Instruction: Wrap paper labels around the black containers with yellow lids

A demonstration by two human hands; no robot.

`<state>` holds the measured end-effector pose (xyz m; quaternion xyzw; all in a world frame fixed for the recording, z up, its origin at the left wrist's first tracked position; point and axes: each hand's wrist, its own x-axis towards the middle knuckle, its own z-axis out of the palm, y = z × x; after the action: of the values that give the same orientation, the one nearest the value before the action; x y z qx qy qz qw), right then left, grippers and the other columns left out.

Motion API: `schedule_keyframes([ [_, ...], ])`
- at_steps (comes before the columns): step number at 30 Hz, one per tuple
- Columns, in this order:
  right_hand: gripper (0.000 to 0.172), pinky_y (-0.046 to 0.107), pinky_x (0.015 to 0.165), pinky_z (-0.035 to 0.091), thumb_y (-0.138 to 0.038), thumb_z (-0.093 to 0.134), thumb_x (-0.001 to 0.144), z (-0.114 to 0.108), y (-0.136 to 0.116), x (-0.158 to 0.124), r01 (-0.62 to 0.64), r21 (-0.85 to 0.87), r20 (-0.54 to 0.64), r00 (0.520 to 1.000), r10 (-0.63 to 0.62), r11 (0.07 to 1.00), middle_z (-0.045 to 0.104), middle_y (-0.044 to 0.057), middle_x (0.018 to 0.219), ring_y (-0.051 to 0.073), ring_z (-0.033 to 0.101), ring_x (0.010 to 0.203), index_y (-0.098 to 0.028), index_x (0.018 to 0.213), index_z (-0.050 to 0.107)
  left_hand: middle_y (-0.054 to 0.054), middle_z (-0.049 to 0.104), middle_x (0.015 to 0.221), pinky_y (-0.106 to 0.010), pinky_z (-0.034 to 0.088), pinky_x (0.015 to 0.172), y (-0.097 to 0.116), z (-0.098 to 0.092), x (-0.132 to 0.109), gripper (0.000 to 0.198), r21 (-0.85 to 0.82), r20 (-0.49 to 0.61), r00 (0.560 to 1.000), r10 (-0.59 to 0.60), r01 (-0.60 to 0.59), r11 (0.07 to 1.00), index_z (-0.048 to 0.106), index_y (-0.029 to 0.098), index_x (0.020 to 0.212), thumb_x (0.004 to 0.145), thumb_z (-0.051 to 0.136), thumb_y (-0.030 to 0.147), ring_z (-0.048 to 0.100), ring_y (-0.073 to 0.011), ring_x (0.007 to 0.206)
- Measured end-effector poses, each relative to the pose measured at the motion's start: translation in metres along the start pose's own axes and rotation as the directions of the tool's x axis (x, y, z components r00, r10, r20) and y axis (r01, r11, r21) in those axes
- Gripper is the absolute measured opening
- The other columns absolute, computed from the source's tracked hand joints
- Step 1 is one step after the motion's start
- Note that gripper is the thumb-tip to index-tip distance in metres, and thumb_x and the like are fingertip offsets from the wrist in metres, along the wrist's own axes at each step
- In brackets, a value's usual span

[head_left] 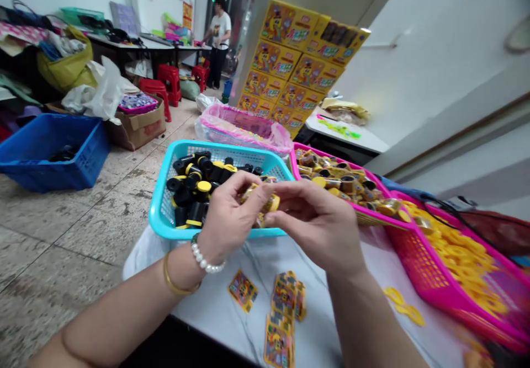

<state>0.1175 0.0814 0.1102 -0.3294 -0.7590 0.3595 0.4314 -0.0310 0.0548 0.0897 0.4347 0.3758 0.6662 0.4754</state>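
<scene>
Centre frame, left hand and right hand pinch one small yellow round plastic piece in a narrow grip, bracing it from both sides near the turquoise plastic basket.

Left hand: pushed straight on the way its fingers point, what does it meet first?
The yellow piece that the left hand pinches, then probably the right hand just behind; depth unclear.
</scene>
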Motion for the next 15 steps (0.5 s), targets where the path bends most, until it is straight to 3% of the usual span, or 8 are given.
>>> schedule_keyframes([
  [2, 0.037, 0.027, 0.059, 0.063, -0.025, 0.083, 0.075, 0.004, 0.002, 0.000, -0.094, 0.192, 0.040, 0.995, 0.088, 0.977, 0.069, -0.001, 0.080, 0.014, 0.071, 0.065, -0.021, 0.107, 0.066, 0.005, 0.053, 0.064, -0.018, 0.041, 0.051, 0.004, 0.001, -0.004, 0.028, 0.066, -0.060, 0.997, 0.043, -0.039, 0.997, 0.059, 0.019, 0.075, 0.085, 0.073, 0.041, 0.048, -0.0080, 0.057],
  [4, 0.036, 0.027, 0.060, 0.063, -0.026, 0.080, 0.076, 0.007, 0.003, 0.000, -0.106, 0.247, 0.046, 0.994, 0.097, 0.963, 0.067, -0.002, 0.080, 0.014, 0.070, 0.065, -0.022, 0.107, 0.062, 0.005, 0.051, 0.063, -0.016, 0.041, 0.050, 0.005, 0.001, -0.004, 0.023, 0.095, -0.104, 0.994, 0.014, -0.005, 0.995, 0.057, 0.019, 0.073, 0.087, 0.070, 0.033, 0.047, -0.0074, 0.056],
  [7, 0.022, 0.026, 0.064, 0.062, -0.020, 0.074, 0.080, 0.008, 0.000, -0.001, 0.111, 0.005, -0.005, 0.994, -0.111, 0.994, 0.068, 0.001, 0.086, 0.014, 0.070, 0.073, -0.022, 0.099, 0.063, 0.005, 0.054, 0.069, -0.016, 0.044, 0.049, 0.006, -0.001, 0.000, 0.021, -0.001, -0.075, 0.987, -0.145, 0.145, 0.989, 0.054, 0.019, 0.073, 0.086, 0.067, 0.030, 0.050, -0.0078, 0.058],
  [10, 0.021, 0.029, 0.069, 0.062, -0.013, 0.070, 0.080, 0.003, -0.001, -0.002, 0.368, -0.296, 0.033, 0.926, -0.376, 0.881, 0.069, 0.003, 0.091, 0.016, 0.069, 0.082, -0.024, 0.097, 0.065, 0.005, 0.055, 0.068, -0.016, 0.045, 0.046, 0.008, -0.003, 0.006, 0.019, -0.071, 0.002, 0.949, -0.316, 0.315, 0.946, 0.052, 0.020, 0.077, 0.086, 0.064, 0.031, 0.053, -0.0079, 0.054],
  [12, 0.025, 0.033, 0.075, 0.061, -0.010, 0.069, 0.079, -0.001, 0.000, 0.000, 0.409, -0.357, 0.036, 0.904, -0.425, 0.840, 0.068, 0.004, 0.095, 0.019, 0.069, 0.089, -0.025, 0.098, 0.064, 0.006, 0.054, 0.065, -0.015, 0.040, 0.041, 0.008, -0.004, 0.010, 0.016, -0.099, 0.011, 0.921, -0.390, 0.389, 0.916, 0.052, 0.020, 0.080, 0.088, 0.060, 0.031, 0.052, -0.0068, 0.047],
  [15, 0.030, 0.035, 0.077, 0.060, -0.007, 0.067, 0.079, -0.007, 0.002, 0.003, 0.365, -0.346, 0.020, 0.924, -0.382, 0.865, 0.067, 0.005, 0.099, 0.021, 0.067, 0.095, -0.025, 0.102, 0.062, 0.006, 0.055, 0.064, -0.016, 0.030, 0.034, 0.007, -0.004, 0.011, 0.018, -0.129, 0.074, 0.916, -0.394, 0.401, 0.907, 0.053, 0.020, 0.085, 0.089, 0.056, 0.038, 0.049, -0.0068, 0.040],
])
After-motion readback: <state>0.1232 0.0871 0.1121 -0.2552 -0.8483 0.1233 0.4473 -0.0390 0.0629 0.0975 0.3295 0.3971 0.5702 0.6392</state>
